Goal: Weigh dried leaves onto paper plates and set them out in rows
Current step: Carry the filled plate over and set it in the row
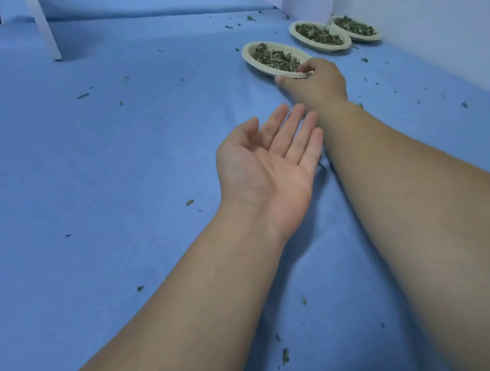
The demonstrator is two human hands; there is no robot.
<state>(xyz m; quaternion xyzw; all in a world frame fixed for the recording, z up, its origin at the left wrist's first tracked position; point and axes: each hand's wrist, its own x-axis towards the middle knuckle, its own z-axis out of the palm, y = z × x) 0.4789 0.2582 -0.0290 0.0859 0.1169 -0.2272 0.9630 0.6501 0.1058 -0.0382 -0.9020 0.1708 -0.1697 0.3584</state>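
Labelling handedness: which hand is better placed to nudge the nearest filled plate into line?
Right. The right hand grips the nearest plate by its rim; the left hand is open, palm up, short of it.

Matt blue cloth table cover (120, 158) fills the frame, faintly creased. Three round, off-white paper plates (250, 58), matt with ridged rims, upper right, hold dry, crumbly, dull green leaves (275, 57).

Right hand (320, 79) grips nearest plate (250, 58); left hand (269, 166) open.
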